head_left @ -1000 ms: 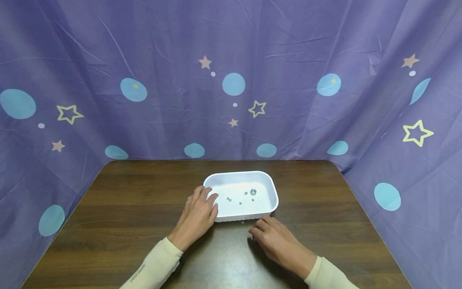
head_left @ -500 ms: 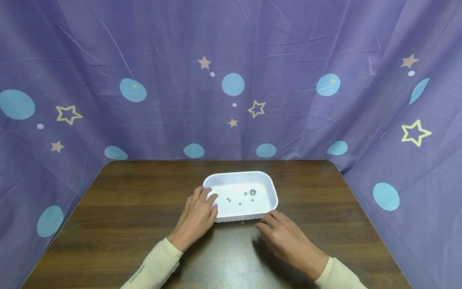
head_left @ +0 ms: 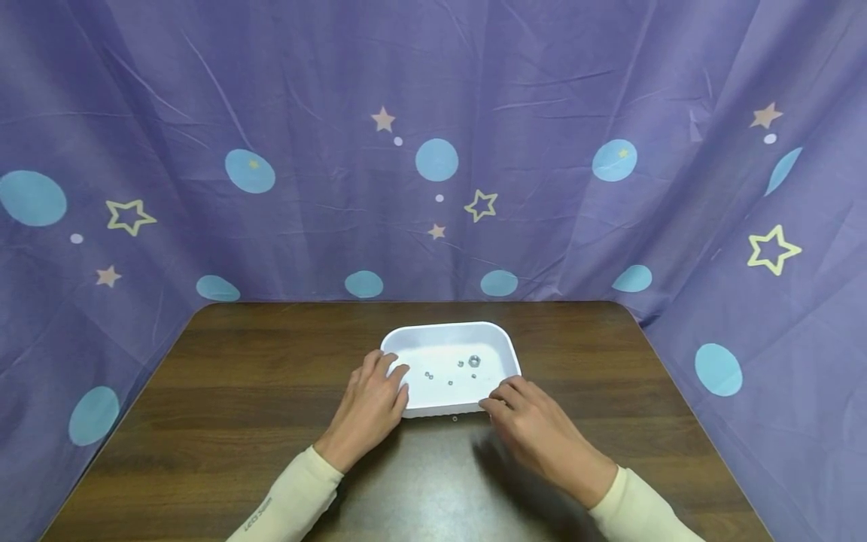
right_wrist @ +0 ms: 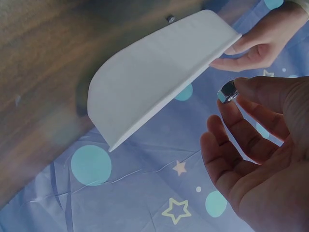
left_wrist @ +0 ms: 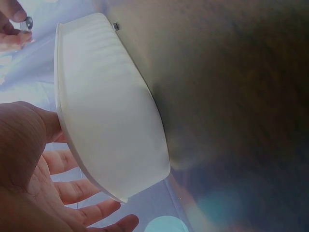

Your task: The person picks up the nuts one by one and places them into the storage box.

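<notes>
My left hand holds the left end of a white rectangular tray, its fingers reaching over the rim. Thumb and forefinger of my right hand pinch a shiny hex nut. The head view shows the right hand at the tray's near right corner, with that nut hidden by the fingers. Inside the tray lie one larger hex nut and several small nuts, one of them a small nut near the front. Another small nut lies on the table just outside the tray's near wall.
The tray stands on a brown wood-grain table. A purple curtain with stars and blue dots hangs behind the table and along both sides.
My right hand has lifted from the table in front of the tray and moved forward and slightly right to its near right corner. The left hand and the tray have stayed in place.
</notes>
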### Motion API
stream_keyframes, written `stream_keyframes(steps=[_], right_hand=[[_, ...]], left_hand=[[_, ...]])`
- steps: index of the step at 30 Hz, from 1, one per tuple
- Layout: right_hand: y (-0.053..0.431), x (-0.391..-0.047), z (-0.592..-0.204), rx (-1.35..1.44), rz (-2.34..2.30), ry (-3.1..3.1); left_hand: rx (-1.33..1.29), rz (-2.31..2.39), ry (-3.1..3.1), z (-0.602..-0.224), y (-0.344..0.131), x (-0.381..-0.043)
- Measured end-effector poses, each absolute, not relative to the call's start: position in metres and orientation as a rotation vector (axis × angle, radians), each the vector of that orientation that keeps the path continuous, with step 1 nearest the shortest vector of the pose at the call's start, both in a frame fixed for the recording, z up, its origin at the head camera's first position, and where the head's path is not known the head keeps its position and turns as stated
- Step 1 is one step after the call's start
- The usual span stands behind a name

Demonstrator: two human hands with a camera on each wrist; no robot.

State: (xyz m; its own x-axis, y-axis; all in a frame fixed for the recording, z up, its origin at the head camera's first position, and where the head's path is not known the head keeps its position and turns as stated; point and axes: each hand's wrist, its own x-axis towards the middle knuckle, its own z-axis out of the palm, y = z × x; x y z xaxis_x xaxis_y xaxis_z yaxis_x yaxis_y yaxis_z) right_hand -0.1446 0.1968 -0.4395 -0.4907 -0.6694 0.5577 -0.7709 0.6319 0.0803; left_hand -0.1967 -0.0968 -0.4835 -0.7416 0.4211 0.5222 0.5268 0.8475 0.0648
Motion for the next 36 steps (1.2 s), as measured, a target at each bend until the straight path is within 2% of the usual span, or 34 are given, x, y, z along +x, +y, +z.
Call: stream_keyframes(steps=[36], right_hand=[[0.179, -0.234, -0.435, 1.002, 0.212, -2.437]], left_hand=[[-0.685, -0.292, -2.523, -0.484, -0.096, -0.195]])
